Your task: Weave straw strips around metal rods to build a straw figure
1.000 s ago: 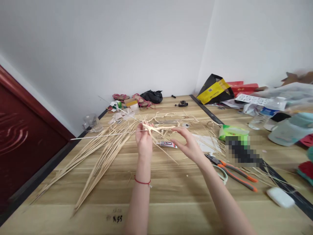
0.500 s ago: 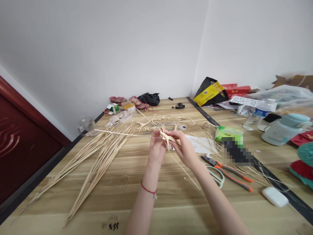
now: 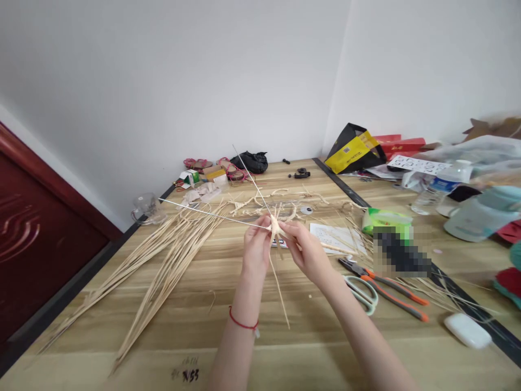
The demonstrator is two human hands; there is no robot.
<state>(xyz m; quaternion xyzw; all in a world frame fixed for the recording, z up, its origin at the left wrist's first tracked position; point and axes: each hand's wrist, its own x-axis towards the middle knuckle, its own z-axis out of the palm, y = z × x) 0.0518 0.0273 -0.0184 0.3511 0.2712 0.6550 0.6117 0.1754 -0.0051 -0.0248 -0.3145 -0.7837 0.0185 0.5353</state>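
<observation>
A small pale woven piece (image 3: 275, 225) is held above the middle of the table between both hands. My left hand (image 3: 257, 239) pinches its left side, and a red string bracelet circles that wrist. On the right side, my right hand (image 3: 304, 244) has its fingers closed on the same piece. Two long thin white strips run out from it, one to the left (image 3: 211, 212) and one up and away (image 3: 250, 176). A loose strand (image 3: 280, 290) hangs down toward me.
Bundles of pale strips (image 3: 163, 271) lie on the left by a glass mug (image 3: 148, 209). On the right are pliers (image 3: 391, 288), scissors (image 3: 365, 296), a white case (image 3: 468, 330), a green packet (image 3: 386, 221), a bottle (image 3: 439, 187) and a jug (image 3: 480, 214).
The woven piece has turned in my hands: the upper strip points more steeply, and the hanging strand has swung left. Another strand now extends right past my right hand.
</observation>
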